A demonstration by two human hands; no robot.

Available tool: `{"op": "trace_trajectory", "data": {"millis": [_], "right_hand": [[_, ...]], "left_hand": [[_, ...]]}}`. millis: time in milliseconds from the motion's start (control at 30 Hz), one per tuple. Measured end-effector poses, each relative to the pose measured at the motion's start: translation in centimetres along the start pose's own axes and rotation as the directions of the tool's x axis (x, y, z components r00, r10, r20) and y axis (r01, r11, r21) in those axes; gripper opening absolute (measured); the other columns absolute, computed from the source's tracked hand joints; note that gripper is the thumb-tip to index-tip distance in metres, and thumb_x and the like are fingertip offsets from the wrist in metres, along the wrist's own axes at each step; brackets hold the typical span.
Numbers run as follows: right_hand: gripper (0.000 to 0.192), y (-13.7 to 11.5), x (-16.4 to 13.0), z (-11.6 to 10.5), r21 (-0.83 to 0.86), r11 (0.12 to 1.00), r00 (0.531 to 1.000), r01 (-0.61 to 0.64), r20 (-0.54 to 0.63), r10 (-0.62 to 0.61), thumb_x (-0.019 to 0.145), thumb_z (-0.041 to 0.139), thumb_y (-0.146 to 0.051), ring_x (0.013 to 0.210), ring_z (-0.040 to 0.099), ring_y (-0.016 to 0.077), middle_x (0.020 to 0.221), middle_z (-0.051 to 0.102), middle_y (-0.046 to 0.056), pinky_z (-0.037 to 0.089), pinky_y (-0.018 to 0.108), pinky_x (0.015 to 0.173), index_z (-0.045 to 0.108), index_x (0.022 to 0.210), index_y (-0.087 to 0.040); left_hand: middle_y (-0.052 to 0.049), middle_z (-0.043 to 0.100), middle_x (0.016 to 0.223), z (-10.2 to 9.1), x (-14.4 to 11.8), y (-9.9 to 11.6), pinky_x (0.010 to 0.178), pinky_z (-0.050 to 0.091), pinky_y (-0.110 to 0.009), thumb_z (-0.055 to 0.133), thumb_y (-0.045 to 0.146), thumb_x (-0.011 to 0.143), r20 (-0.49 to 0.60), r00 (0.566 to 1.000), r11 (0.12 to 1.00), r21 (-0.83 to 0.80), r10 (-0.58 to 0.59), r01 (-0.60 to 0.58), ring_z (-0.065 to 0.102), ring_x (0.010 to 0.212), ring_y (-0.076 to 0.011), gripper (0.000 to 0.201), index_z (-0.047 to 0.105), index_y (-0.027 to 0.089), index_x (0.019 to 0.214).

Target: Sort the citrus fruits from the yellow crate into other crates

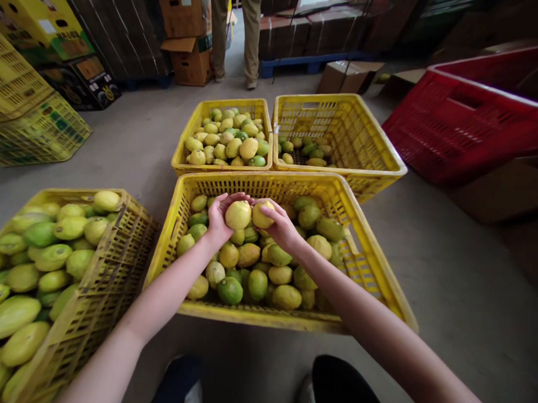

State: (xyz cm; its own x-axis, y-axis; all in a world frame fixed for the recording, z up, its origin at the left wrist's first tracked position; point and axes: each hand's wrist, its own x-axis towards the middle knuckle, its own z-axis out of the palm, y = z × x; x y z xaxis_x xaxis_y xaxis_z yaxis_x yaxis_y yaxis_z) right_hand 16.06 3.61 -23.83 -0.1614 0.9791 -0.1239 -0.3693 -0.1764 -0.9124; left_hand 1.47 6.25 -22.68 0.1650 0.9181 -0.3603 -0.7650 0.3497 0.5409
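left hand (pixel 218 218) gripping pale lemon (pixel 238 215), right hand (pixel 280 227) gripping second lemon (pixel 261 215), both fruits just above near crate (pixel 373 273) | best: cup each firmly, don't squeeze | ahead of hands: full crate (pixel 185 155), near-empty crate (pixel 345 118) | left: heaped crate (pixel 113 247)

Grey concrete floor (pixel 449 277) under me, stacked cardboard boxes (pixel 187 35) ahead, red crate (pixel 472 116) to my right, dim light

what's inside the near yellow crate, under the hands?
The near yellow crate holds loose yellow and green lemons. The left hand and right hand each grip one. Lower layers and the crate floor are covered.
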Motion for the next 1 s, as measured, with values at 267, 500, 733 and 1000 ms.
{"op": "trace_trajectory", "data": {"millis": [267,500,733,1000], "right_hand": [[0.041,0.3,-0.4,0.1,-0.013,1.0,0.996,0.009,0.089,-0.008,0.061,0.082,-0.042,0.07,0.053,0.0131,0.085,0.06,-0.002,0.046,0.026,0.061,0.064,0.092,-0.023],[0.05,0.8,0.4,-0.1,0.115,0.99,0.995,-0.082,0.073,0.074,0.082,0.062,-0.066,0.057,0.06,0.0152,0.08,0.066,0.002,0.047,0.027,0.048,0.062,0.1,-0.02],[0.057,0.6,0.8,0.0,0.19,0.927,0.944,-0.322,-0.004,0.329,0.102,0.028,-0.058,0.044,0.061,0.02,0.057,0.066,0.005,0.05,0.03,0.043,0.059,0.119,-0.013],[0.049,1.1,1.6,-0.7,0.332,0.86,0.885,-0.387,-0.127,0.447,0.104,0.024,-0.048,0.044,0.064,0.0211,0.064,0.071,0.008,0.054,0.031,0.041,0.053,0.121,-0.013]], "left_hand": [[-0.01,0.076,0.078,-0.2,0.2,0.5,0.104,0.049,-0.041,0.047,0.026,0.084,-0.038,0.999,0.998,-0.069,0.008,-0.011,0.071,0.107,-0.0262,0.029,0.074,0.015,0.083],[-0.009,0.076,0.083,-0.1,0.2,0.2,0.101,0.052,-0.039,0.047,0.025,0.086,-0.06,0.998,0.994,-0.11,-0.035,0.028,0.071,0.104,-0.0249,0.027,0.072,0.015,0.079],[-0.01,0.073,0.092,-0.2,0.4,-0.4,0.093,0.054,-0.036,0.043,0.031,0.091,-0.133,0.984,0.982,-0.16,-0.122,0.1,0.07,0.098,-0.0244,0.034,0.07,0.013,0.101],[-0.011,0.069,0.095,0.2,0.3,-1.4,0.076,0.055,-0.033,0.044,0.039,0.094,-0.208,0.964,0.977,-0.166,-0.167,0.133,0.066,0.087,-0.0231,0.034,0.064,0.014,0.104]]}}
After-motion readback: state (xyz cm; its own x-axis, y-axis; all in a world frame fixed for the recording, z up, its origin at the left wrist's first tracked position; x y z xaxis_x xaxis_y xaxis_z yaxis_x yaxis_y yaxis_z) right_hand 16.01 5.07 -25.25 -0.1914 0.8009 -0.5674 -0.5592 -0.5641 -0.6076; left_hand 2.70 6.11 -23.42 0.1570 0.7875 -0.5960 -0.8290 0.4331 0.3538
